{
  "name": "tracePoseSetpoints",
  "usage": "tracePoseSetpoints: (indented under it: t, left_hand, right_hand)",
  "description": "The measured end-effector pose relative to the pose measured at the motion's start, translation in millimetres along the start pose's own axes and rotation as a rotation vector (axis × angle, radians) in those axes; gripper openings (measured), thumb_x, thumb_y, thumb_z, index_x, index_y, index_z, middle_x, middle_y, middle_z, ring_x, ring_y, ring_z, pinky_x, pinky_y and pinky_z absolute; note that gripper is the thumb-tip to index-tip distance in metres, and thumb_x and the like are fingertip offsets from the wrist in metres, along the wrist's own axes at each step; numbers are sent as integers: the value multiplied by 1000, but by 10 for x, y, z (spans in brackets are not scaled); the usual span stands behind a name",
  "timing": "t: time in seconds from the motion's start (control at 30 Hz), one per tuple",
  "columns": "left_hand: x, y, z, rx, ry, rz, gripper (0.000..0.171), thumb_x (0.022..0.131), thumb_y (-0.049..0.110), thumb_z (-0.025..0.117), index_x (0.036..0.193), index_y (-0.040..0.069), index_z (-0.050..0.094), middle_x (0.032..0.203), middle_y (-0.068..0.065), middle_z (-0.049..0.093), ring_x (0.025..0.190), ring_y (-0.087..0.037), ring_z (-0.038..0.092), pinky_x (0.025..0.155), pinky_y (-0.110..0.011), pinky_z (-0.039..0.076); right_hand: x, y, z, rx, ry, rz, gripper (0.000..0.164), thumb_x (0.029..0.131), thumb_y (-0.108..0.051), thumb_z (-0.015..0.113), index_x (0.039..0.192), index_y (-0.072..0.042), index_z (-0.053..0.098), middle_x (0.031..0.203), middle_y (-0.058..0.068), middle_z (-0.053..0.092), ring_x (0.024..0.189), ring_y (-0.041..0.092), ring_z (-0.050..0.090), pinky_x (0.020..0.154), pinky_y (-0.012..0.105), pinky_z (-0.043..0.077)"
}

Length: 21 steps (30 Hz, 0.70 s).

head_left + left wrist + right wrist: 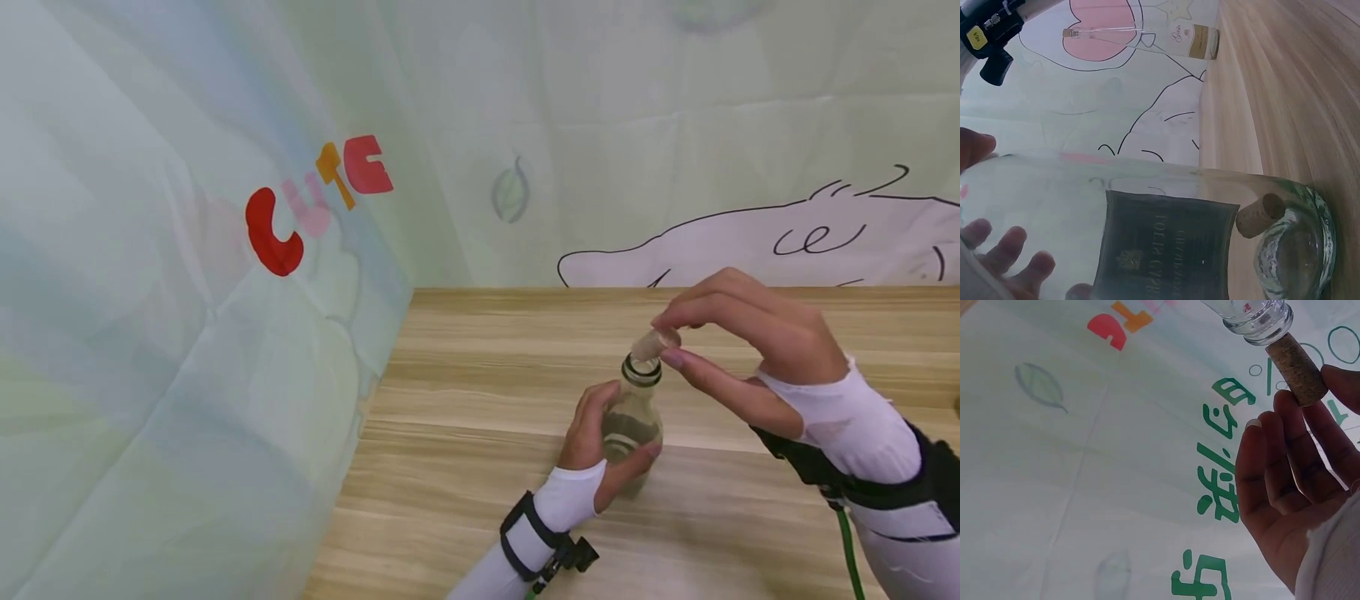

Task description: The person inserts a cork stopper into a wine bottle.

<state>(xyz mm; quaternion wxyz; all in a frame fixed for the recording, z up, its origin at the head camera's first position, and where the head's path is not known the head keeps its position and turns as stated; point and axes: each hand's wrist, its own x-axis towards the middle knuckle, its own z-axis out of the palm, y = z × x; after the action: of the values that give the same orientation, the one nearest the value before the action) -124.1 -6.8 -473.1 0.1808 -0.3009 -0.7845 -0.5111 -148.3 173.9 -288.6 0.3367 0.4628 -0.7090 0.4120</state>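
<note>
My left hand (588, 429) grips a clear glass bottle (636, 410) by its body, and the bottle stands on the wooden table. Its dark label (1169, 247) shows through the glass in the left wrist view. Between thumb and fingertips, my right hand (765, 333) pinches a cork (1299, 370) at the bottle's mouth (1266, 325). The cork sits tilted against the opening; how far it goes in, I cannot tell. Near the bottle's base a second cork (1260, 215) shows through the glass; whether it lies inside or behind is unclear.
Another clear bottle (1169, 40), corked and with a pale label, stands on the table (465, 400) in the left wrist view. Printed cloth walls (465, 125) rise at the table's left and back. A green cable (849, 550) hangs from my right wrist.
</note>
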Motion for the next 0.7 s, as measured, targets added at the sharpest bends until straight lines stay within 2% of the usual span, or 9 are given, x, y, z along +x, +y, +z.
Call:
tracePoseSetpoints:
  t: [0.3, 0.47, 0.57, 0.6, 0.7]
  left_hand:
    - [-4, -8, 1, 10, -14, -7, 71, 89, 18, 74, 147, 9, 35, 139, -8, 46, 127, -19, 46, 105, -38, 41]
    - [-10, -12, 2, 27, -16, -5, 70, 89, 19, 74, 146, 9, 35, 139, -9, 46, 127, -19, 47, 104, -38, 41]
    - [-11, -10, 3, 31, -13, -13, 70, 88, 19, 75, 146, 9, 35, 138, -9, 46, 127, -19, 47, 104, -38, 41]
    - [-11, -8, 3, 33, -13, -18, 70, 88, 19, 75, 145, 9, 36, 137, -9, 46, 127, -19, 47, 104, -37, 41]
    - [-13, -4, 0, 34, -11, -34, 70, 87, 18, 76, 145, 9, 37, 137, -8, 47, 126, -19, 47, 104, -37, 42]
  right_hand:
    - [-6, 20, 28, -8, -65, -63, 35, 99, -37, 61, 91, -5, 75, 89, 2, 68, 84, 15, 61, 84, 16, 44]
    - [-24, 49, 33, -42, -121, -63, 35, 99, -38, 59, 95, -7, 75, 94, 0, 69, 87, 15, 60, 85, 16, 43]
    - [-48, 68, 19, -51, -137, -26, 39, 98, -42, 60, 102, -6, 74, 97, 1, 69, 90, 15, 61, 86, 17, 43]
    - [-60, 71, 7, -55, -144, 6, 41, 98, -44, 60, 105, -6, 73, 99, 1, 68, 91, 15, 60, 87, 17, 43]
    - [-110, 78, -17, -56, -151, 157, 31, 96, -33, 66, 115, -8, 70, 102, -2, 68, 94, 12, 60, 87, 18, 42]
